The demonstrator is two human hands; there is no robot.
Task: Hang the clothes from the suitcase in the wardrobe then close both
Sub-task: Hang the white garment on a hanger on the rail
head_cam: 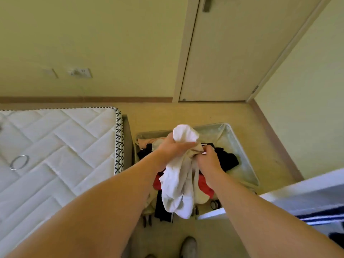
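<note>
Holding a white garment [176,187] bunched above the open suitcase [229,134], the person has it up off the pile but not sorted out. The left grip [173,148] is clenched round the upper bunch, and a puff of cloth stands out at its 12 o'clock. The right grip [208,161], close by at its 4 o'clock, pinches a fold of the same cloth. The rest hangs toward 6 o'clock over the red garment [205,185] and the black clothes [227,159] in the case. The suitcase lies on the floor at the person's 12 o'clock, with a bare mattress [55,146] at 9 o'clock and a closed door [232,53] at 1 o'clock. A white panel at 4 o'clock may belong to the wardrobe, but that cannot be told. To do this step well, the person should probably work the right grip along the cloth to a shoulder seam or the collar. The left grip can then shift to the matching point so the garment falls open. The cloth looks thin and limp, so it may twist. Keeping the low end off the pile would avoid dragging other clothes out. No hanger is in view.
</note>
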